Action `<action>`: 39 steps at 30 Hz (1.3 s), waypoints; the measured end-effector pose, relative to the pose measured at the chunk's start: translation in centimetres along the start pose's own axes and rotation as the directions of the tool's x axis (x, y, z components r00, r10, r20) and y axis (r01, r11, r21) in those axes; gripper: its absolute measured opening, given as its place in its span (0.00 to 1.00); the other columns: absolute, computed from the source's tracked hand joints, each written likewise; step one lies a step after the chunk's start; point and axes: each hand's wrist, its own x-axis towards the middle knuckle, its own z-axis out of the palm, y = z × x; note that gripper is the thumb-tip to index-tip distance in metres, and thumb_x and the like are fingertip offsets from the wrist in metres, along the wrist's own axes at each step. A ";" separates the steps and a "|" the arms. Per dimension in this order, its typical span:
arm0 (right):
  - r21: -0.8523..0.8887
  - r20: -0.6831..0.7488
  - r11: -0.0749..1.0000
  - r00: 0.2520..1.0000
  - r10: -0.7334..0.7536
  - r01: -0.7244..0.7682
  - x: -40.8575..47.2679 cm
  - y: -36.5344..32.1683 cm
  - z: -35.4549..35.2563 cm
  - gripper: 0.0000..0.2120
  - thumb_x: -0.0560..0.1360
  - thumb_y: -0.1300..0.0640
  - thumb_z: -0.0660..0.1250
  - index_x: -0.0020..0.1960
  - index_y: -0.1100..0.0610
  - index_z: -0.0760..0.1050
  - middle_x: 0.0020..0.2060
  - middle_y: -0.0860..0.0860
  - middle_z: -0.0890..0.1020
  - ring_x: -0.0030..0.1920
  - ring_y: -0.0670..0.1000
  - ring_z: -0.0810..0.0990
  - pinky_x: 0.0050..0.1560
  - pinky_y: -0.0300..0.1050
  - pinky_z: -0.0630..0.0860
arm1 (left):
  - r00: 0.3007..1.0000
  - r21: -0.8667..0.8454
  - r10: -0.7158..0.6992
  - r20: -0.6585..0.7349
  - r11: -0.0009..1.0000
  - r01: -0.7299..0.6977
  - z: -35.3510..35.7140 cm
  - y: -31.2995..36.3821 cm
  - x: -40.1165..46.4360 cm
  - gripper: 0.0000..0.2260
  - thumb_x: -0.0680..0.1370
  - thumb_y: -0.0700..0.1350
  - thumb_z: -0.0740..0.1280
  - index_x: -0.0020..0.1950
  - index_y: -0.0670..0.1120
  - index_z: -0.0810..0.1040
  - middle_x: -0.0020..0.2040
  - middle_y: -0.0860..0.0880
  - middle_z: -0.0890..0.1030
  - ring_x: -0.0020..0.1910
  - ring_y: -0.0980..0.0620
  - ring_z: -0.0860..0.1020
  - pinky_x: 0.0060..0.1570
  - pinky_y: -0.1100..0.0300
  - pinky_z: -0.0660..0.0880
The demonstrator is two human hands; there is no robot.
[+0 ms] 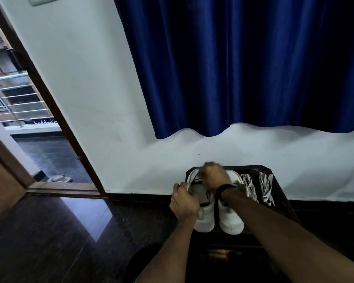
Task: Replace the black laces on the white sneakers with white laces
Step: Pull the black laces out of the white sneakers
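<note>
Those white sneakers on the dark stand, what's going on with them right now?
A person is unlacing the left sneaker. The left hand grips its side while the right hand works at the upper eyelets, where some black lace remains threaded. A loose black lace hangs over the right wrist between the shoes. The right sneaker looks unlaced. Two white laces lie beside it on the dark stand, not yet used.

Both forearms are bare, with no sleeves in sight up to the frame's lower edge. The left hand [183, 203] wears no ring, watch or glove. The right hand [214, 175] is likewise ungloved, with a black band around its wrist.
</note>
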 end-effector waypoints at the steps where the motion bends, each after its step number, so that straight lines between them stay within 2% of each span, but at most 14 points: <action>1: 0.154 -0.131 0.979 0.980 0.153 -0.132 0.2 0.9 -0.5 0.08 0.73 0.58 0.65 0.47 0.59 0.82 0.45 0.58 0.82 0.48 0.60 0.81 0.47 0.49 0.76 | 1.000 0.000 -0.003 -0.002 1.000 0.003 0.0 0.1 0.0 0.09 0.76 0.47 0.63 0.51 0.49 0.81 0.51 0.47 0.77 0.49 0.41 0.79 0.43 0.52 0.74; 4: 0.429 -0.248 0.799 0.795 0.553 -0.422 0.2 3.9 -1.8 0.06 0.72 0.58 0.67 0.46 0.58 0.81 0.43 0.59 0.83 0.47 0.61 0.79 0.49 0.51 0.76 | 1.000 0.002 -0.012 0.001 1.000 0.012 0.1 0.3 -0.1 0.09 0.76 0.46 0.64 0.52 0.49 0.81 0.51 0.47 0.77 0.50 0.41 0.79 0.44 0.52 0.74; 6: 0.240 -0.156 0.807 0.799 0.580 -0.539 0.2 4.5 -1.7 0.12 0.73 0.53 0.66 0.52 0.57 0.80 0.48 0.58 0.82 0.54 0.61 0.76 0.53 0.51 0.72 | 1.000 -0.001 -0.018 -0.001 1.000 0.018 0.2 0.3 -0.1 0.08 0.76 0.45 0.64 0.52 0.48 0.81 0.51 0.47 0.77 0.50 0.40 0.79 0.44 0.51 0.74; 10: 0.037 -0.054 0.995 0.994 0.097 -0.095 0.4 2.0 -0.5 0.29 0.69 0.51 0.70 0.69 0.55 0.71 0.64 0.54 0.74 0.63 0.58 0.69 0.61 0.50 0.69 | 1.000 0.005 0.001 -0.025 1.000 0.000 0.4 0.4 -0.1 0.08 0.76 0.46 0.64 0.51 0.48 0.81 0.50 0.47 0.77 0.49 0.40 0.79 0.42 0.51 0.74; 12: 0.017 0.203 0.989 0.968 -0.150 0.149 1.0 0.1 0.6 0.26 0.70 0.55 0.68 0.69 0.55 0.72 0.65 0.54 0.74 0.65 0.57 0.71 0.64 0.48 0.70 | 1.000 0.009 0.011 -0.019 1.000 -0.011 0.4 0.0 -0.1 0.09 0.76 0.47 0.62 0.50 0.48 0.80 0.50 0.47 0.77 0.48 0.40 0.79 0.41 0.51 0.74; 16: -0.051 0.408 0.974 0.895 -0.182 0.222 2.2 -1.7 2.1 0.12 0.72 0.57 0.66 0.53 0.59 0.81 0.52 0.59 0.81 0.56 0.60 0.77 0.56 0.47 0.72 | 1.000 -0.021 -0.023 -0.015 1.000 0.023 0.3 -0.6 0.3 0.09 0.76 0.50 0.63 0.49 0.48 0.79 0.51 0.48 0.77 0.48 0.40 0.79 0.42 0.51 0.75; 19: -0.042 0.430 0.968 0.879 -0.206 0.247 1.9 -1.6 1.0 0.12 0.71 0.61 0.67 0.54 0.60 0.81 0.53 0.59 0.81 0.56 0.58 0.78 0.55 0.45 0.70 | 1.000 -0.008 0.004 -0.012 1.000 -0.004 0.2 -0.4 0.1 0.09 0.76 0.50 0.63 0.50 0.49 0.79 0.50 0.47 0.77 0.48 0.40 0.79 0.41 0.51 0.74; 23: 0.054 0.073 0.998 0.997 0.038 -0.042 0.8 0.8 -1.4 0.15 0.71 0.64 0.66 0.57 0.57 0.81 0.54 0.57 0.80 0.55 0.58 0.79 0.53 0.45 0.74 | 1.000 0.021 0.017 -0.018 1.000 -0.017 0.4 0.0 0.0 0.09 0.75 0.47 0.63 0.51 0.49 0.80 0.51 0.47 0.77 0.49 0.40 0.79 0.43 0.50 0.75; 26: 0.307 -0.159 0.877 0.888 0.431 -0.371 1.0 3.7 -2.9 0.15 0.69 0.65 0.65 0.53 0.57 0.82 0.50 0.58 0.81 0.51 0.61 0.79 0.50 0.46 0.75 | 1.000 0.036 0.011 -0.016 0.999 -0.010 0.3 0.1 0.0 0.09 0.75 0.46 0.63 0.51 0.48 0.80 0.51 0.46 0.77 0.49 0.40 0.79 0.43 0.50 0.75; 28: 0.145 -0.139 0.873 0.864 0.485 -0.466 0.5 4.3 -3.2 0.14 0.70 0.61 0.66 0.55 0.55 0.82 0.51 0.56 0.81 0.54 0.59 0.76 0.51 0.46 0.74 | 1.000 0.027 0.014 -0.020 1.000 -0.013 0.3 0.2 -0.2 0.08 0.76 0.45 0.63 0.51 0.47 0.80 0.51 0.46 0.77 0.49 0.39 0.79 0.42 0.50 0.75; 30: -0.124 -0.104 0.938 0.944 0.313 -0.325 -0.1 3.9 -2.5 0.20 0.70 0.55 0.67 0.62 0.53 0.78 0.60 0.53 0.77 0.61 0.58 0.70 0.57 0.48 0.71 | 0.999 0.026 0.022 -0.029 0.999 -0.021 0.3 0.3 -0.2 0.08 0.75 0.44 0.64 0.50 0.47 0.81 0.50 0.46 0.77 0.48 0.39 0.80 0.42 0.50 0.75; 33: -0.084 0.114 0.994 0.991 -0.065 0.075 0.1 1.4 -0.5 0.31 0.70 0.56 0.67 0.72 0.55 0.67 0.69 0.52 0.71 0.66 0.57 0.68 0.64 0.48 0.68 | 0.999 0.029 0.040 -0.018 0.999 -0.039 0.3 0.2 -0.1 0.08 0.75 0.46 0.63 0.50 0.48 0.81 0.49 0.47 0.77 0.47 0.40 0.80 0.41 0.51 0.75; 35: -0.066 0.344 0.969 0.917 -0.202 0.239 0.8 -0.9 0.8 0.27 0.70 0.58 0.66 0.68 0.60 0.70 0.64 0.57 0.75 0.64 0.60 0.72 0.62 0.50 0.70 | 0.999 0.043 0.035 0.005 0.998 -0.035 0.2 0.0 0.0 0.08 0.76 0.48 0.62 0.49 0.48 0.80 0.49 0.48 0.77 0.47 0.42 0.80 0.40 0.51 0.75; 39: -0.163 0.399 0.946 0.896 -0.196 0.279 1.8 -1.9 1.9 0.13 0.71 0.59 0.64 0.53 0.60 0.80 0.53 0.58 0.81 0.56 0.59 0.78 0.58 0.51 0.74 | 0.999 0.054 0.031 0.011 0.998 -0.032 0.2 -0.3 0.2 0.09 0.76 0.49 0.61 0.49 0.49 0.79 0.49 0.49 0.76 0.47 0.43 0.80 0.40 0.52 0.74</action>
